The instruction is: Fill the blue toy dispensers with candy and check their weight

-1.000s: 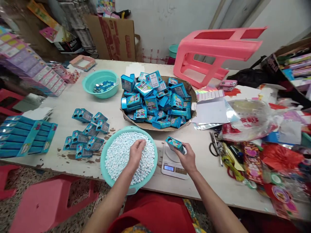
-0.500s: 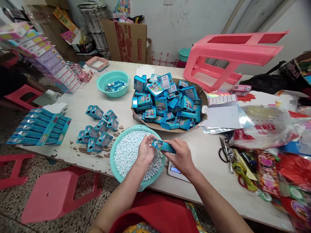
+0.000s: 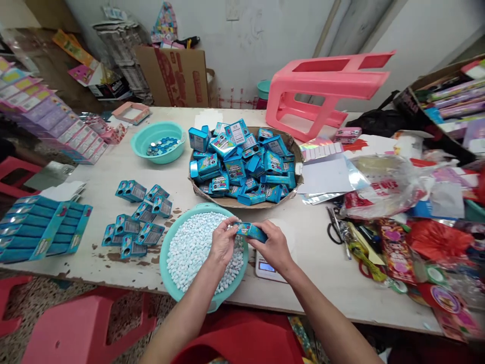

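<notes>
My right hand grips a small blue candy tin, held on its side over the right rim of a turquoise basin. At the tin's left end are the closed fingers of my left hand; what they pinch, if anything, is hidden. Small pale candies fill the basin under my left hand. Just below my right hand, a white digital scale with a lit display sits partly covered. Behind the basin, a cardboard tray is heaped with blue tins.
Several blue tins stand left of the basin, beside blue display boxes. A second turquoise basin holds small blue and silver pieces. A pink stool lies on the table at the back. Scissors and plastic bags crowd the right.
My left fingers have closed in at the tin's end, where the palm was more open before. The tin is still in my right hand. The view has turned slightly right.
</notes>
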### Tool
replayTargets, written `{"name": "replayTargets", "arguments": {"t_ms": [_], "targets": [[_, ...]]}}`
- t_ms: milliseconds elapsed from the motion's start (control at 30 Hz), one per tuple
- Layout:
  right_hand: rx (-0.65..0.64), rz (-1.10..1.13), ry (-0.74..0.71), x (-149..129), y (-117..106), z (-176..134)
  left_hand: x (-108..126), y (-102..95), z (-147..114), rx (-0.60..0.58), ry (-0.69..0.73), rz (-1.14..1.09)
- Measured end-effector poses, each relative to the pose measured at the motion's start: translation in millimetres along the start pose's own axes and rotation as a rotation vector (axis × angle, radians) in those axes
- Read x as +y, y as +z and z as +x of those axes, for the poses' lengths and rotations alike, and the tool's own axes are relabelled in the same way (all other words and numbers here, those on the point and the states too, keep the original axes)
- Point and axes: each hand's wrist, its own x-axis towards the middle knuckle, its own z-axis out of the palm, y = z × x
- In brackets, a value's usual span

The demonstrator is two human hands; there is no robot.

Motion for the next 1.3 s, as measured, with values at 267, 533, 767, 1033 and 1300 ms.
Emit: {"name": "replayTargets", "arguments": {"t_ms": [267,533,767,1033,1300], "targets": [[0.170,0.384,0.334,54,-19,-25,19,1.9,20,0.096,-0.108,-0.059],[0.219,0.512,0.497,145,-1,-62,20,52.3,83,-0.016,0.176,0.748],[0.426,0.101,0.161,125,-58,1,12,64.0,94,-0.026,0.223,0.840],[0.224,-0.173,-0.009,164,-78,152,34,-57.2,37,0.175,0.413,1.645],[0.375,0.538,0.310,126,-89,139,3,-80.4,-16,-0.025,0.827,1.876]]}}
